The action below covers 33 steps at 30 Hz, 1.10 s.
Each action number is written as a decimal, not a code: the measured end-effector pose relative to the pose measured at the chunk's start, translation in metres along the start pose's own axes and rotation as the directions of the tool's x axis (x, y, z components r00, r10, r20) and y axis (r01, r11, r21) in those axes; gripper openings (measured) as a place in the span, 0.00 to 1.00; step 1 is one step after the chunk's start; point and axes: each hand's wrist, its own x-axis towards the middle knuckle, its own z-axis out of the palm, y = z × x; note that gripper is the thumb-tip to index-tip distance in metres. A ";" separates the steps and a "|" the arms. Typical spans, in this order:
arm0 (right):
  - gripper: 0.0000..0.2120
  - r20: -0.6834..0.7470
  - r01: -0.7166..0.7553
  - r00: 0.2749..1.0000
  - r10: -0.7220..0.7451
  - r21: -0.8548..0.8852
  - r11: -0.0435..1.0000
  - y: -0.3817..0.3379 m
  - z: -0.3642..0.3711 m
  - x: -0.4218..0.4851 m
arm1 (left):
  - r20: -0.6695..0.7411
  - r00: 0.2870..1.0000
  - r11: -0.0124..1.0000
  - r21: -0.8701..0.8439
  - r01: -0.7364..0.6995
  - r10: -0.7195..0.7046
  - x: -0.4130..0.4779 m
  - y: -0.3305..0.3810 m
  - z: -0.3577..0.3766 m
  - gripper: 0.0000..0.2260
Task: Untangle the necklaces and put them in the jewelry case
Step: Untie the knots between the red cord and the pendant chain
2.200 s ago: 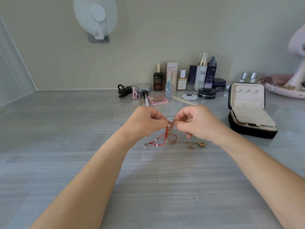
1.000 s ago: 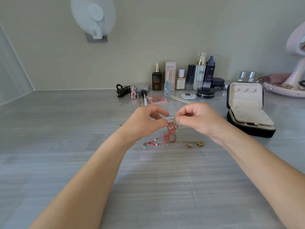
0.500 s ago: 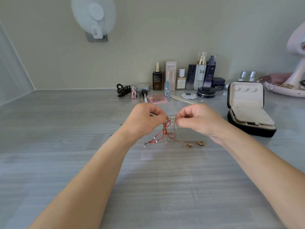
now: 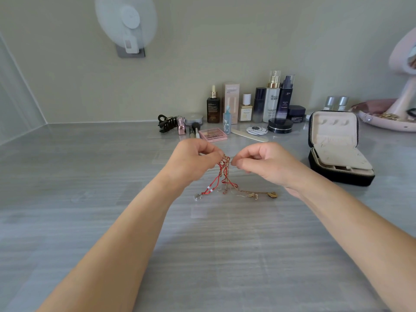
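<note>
By my reading the task is at an early stage. The knotted bunch of red cord and thin gold chain necklaces (image 4: pixel 225 176) is not yet separated, and nothing from it lies in the black zip jewelry case with cream lining (image 4: pixel 333 131). The case stands open at the right of the frame, well apart from the hands.

The bunch is at the centre of the frame. Its top is lifted, while a silver clasp (image 4: pixel 198 196) and a gold pendant (image 4: pixel 272 194) trail on the surface below. The left hand (image 4: pixel 193 158) and right hand (image 4: pixel 265 163) are close together, and the curled fingers (image 4: pixel 245 164) of each pinch the top of the knot from either side. What remains is to free each strand and carry it to the case.

The grey streaked worktop (image 4: pixel 202 244) runs back to a pale wall. At upper centre stand cosmetic bottles (image 4: pixel 272 97), a black hair claw (image 4: pixel 165 123) and a pink palette (image 4: pixel 212 134). A white fan (image 4: pixel 126 25) hangs at upper left, and a pink tray (image 4: pixel 387 123) sits at the right edge.
</note>
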 end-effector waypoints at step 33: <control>0.09 -0.154 0.072 0.984 -0.084 -0.078 0.994 -0.001 0.000 0.003 | 0.094 0.974 0.768 -0.601 0.220 -0.205 0.000 0.002 0.004 0.08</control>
